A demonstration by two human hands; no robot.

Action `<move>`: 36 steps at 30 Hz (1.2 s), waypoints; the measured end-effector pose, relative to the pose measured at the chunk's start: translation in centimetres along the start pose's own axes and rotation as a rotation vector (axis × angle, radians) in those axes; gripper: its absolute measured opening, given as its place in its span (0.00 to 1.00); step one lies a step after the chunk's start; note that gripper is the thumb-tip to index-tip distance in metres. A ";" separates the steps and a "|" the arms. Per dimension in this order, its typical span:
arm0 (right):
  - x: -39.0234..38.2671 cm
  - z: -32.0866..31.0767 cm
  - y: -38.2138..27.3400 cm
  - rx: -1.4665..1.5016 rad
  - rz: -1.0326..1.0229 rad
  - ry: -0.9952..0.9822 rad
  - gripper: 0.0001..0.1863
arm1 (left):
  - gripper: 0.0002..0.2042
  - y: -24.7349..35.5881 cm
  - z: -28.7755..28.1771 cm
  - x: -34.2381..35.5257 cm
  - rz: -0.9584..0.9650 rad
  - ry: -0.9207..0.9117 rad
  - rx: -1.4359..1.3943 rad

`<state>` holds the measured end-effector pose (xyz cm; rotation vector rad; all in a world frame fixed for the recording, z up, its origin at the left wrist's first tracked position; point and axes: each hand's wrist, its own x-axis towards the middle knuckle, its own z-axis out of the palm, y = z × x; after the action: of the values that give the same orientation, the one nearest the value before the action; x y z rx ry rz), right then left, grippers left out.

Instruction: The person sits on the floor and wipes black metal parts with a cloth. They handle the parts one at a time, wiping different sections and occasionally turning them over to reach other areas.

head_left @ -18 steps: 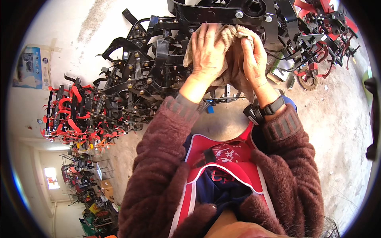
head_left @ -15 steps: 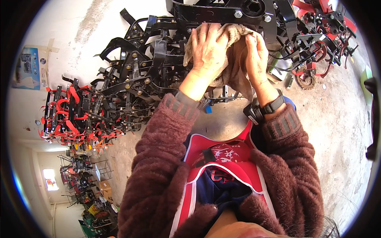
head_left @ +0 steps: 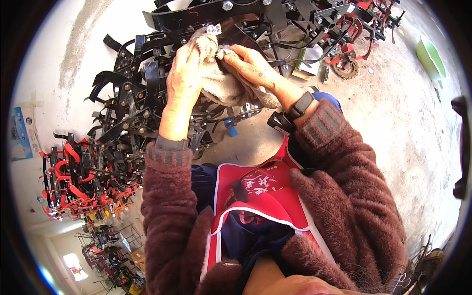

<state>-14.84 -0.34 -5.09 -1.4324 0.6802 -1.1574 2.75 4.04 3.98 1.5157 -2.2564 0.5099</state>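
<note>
1. holding a grey-brown cloth (head_left: 223, 86) with both hands, bunched, against the near side of a black metal frame (head_left: 196, 17).
2. left hand (head_left: 184, 83): fingers bent and grasping the cloth at its left side; thumb hidden.
3. right hand (head_left: 255, 68): thumb and forefinger pinching the cloth at its upper right; other fingers partly hidden.
4. white label (head_left: 214, 29) at the cloth's top edge; cannot tell whether it is fixed to cloth or metal.
5. black blades (head_left: 152, 78) just left of the left hand, bolted in rows; blue tag (head_left: 230, 128) below the cloth.
6. red blades (head_left: 73, 152) farther left, near the wall.
7. right side: toothed ring (head_left: 345, 70) on the floor, green basin (head_left: 430, 59) well apart from the hands.
8. worn: brown fuzzy sleeves (head_left: 169, 196), red apron (head_left: 268, 189), black watch (head_left: 302, 104) on right wrist.
</note>
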 end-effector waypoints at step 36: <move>-10.2 -6.3 -9.4 -0.280 -0.101 -0.035 0.20 | 0.17 -6.3 -4.9 -22.7 -0.301 0.632 -0.141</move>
<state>-26.07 8.37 0.47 -1.7350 0.7757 -1.1445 17.09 22.27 -2.42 1.3469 -1.5230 0.6165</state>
